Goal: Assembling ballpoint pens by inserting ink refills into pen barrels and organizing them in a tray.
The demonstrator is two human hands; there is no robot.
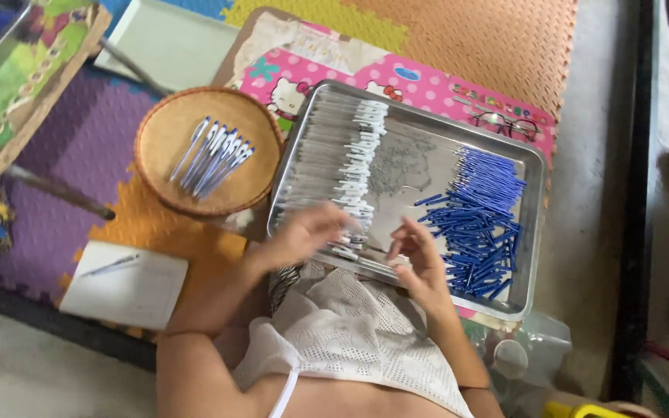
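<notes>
Left hand, blurred, reaches with loosely spread fingers onto the white pen barrels at the metal tray's left side; right hand hovers mid-frame, fingers curled, grip unclear. Blue refills pile at centre right; finished pens lie in the woven basket, upper left. Judged: picking parts; next, pairing a barrel with a refill.

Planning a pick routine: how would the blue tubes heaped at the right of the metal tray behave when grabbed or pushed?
The blue tubes look thin, straight and rigid, so probably stiff and light. Being round and loosely heaped, they would likely roll and scatter on the smooth metal tray, whose raised rim should contain them.
</notes>
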